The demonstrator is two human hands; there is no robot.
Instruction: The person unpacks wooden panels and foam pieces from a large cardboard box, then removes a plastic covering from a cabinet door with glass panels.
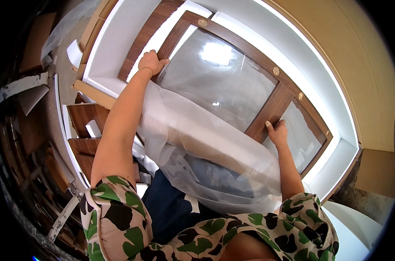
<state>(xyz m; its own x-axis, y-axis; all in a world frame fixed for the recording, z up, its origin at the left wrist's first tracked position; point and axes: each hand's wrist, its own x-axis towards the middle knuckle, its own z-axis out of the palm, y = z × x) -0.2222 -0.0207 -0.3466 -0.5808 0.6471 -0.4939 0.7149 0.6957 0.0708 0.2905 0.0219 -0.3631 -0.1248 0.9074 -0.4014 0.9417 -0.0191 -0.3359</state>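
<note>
A dark brown wooden-framed glass panel [232,31] lies tilted inside a white-lined cardboard box [328,56], its glass reflecting a bright light. My left hand [152,63] is closed round the frame's left side piece. With thumb and curled fingers, my right hand [277,132] grips the upright bar between the large and the small pane. Several round gold-coloured ornaments [276,71] sit along the far rail. Translucent white wrapping sheet [210,130] is bunched over the panel's near part and hides its near edge.
Another reddish-brown board [147,32] with white foam lies at the box's far left. Brown boards with white edges [86,122] stand at my left. Farther left are scattered wooden pieces [54,161] and cardboard [37,41]. A rounded white surface [354,226] is at the lower right.
</note>
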